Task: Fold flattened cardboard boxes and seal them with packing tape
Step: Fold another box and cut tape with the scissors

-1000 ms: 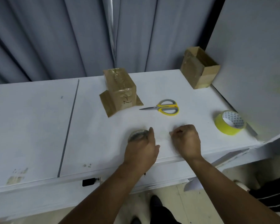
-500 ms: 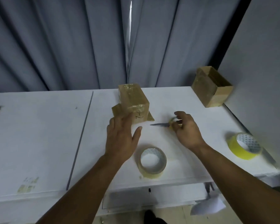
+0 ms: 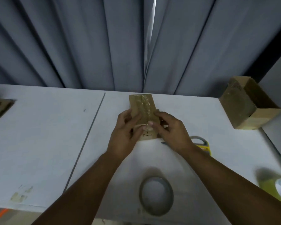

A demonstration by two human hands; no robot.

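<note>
Box [image 3: 142, 106] between left hand [image 3: 125, 135] and right hand [image 3: 172, 130].

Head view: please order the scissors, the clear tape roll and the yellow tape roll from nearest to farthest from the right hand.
From the right hand, which holds the taped box:
1. scissors, just beside its wrist, on the right.
2. clear tape roll, nearer the person, between the forearms.
3. yellow tape roll, at the far right edge.
</note>
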